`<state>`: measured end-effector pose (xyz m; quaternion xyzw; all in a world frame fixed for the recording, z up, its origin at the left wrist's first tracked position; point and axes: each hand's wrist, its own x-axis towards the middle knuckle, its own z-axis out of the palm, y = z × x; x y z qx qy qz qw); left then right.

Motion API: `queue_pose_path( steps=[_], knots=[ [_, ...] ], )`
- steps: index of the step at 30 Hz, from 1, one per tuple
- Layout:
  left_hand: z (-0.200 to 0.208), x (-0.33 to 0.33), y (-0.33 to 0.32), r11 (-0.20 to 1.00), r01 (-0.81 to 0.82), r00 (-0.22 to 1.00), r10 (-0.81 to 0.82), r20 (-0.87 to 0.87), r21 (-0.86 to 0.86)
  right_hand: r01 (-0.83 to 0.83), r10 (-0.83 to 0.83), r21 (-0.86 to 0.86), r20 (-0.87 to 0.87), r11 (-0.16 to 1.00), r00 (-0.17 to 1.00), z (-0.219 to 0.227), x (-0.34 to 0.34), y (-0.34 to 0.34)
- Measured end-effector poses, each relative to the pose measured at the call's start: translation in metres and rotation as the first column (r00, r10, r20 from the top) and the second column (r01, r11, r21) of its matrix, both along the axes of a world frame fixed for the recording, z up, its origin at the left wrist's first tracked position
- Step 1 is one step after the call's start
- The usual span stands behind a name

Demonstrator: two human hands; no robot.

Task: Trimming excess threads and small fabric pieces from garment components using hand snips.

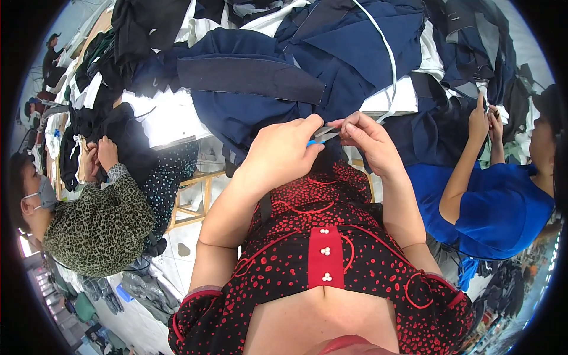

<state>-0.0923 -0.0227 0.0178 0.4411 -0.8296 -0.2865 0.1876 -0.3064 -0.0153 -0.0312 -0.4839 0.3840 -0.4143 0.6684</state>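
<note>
In front of my chest, my left hand [283, 151] is closed around small thread snips [317, 142] with a blue grip. Their metal blades point toward my right hand [371, 142]. The fingers of that hand are pinched together at the blade tips, by the lower edge of a navy garment [236, 112]; what exactly lies between them is too small to make out. The garment spills over the table edge, with a long dark band [251, 77] lying across it.
Navy and black garments heap up on the white table [157, 115]. A white cord [387, 56] runs down behind my right hand. One person in a leopard-print top [100, 225] works at left, another in a blue shirt [497, 204] at right. A wooden stool [192, 198] stands below.
</note>
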Motion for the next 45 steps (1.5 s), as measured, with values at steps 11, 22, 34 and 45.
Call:
queue_pose_path(
  steps=[11,22,34,45],
  knots=[
    [0.001,0.009,-0.014,0.999,0.012,0.996,-0.008,-0.091,0.044,0.077,-0.078,-0.007,-0.076,0.997,0.994,0.004,-0.005,-0.005],
    [-0.047,0.029,-0.025,0.842,-0.053,0.857,0.314,-0.408,0.537,0.349,-0.344,-0.007,-0.198,0.937,0.918,-0.028,-0.048,-0.013],
    [-0.072,0.037,-0.025,0.846,-0.097,0.982,0.167,-0.088,0.524,0.014,-0.096,-0.111,-0.781,0.994,0.617,-0.057,-0.108,-0.002],
    [-0.145,-0.002,-0.017,0.908,0.06,0.998,-0.064,-0.005,0.415,-0.055,0.187,0.225,-0.625,0.973,0.758,-0.081,-0.087,0.009]
  ],
)
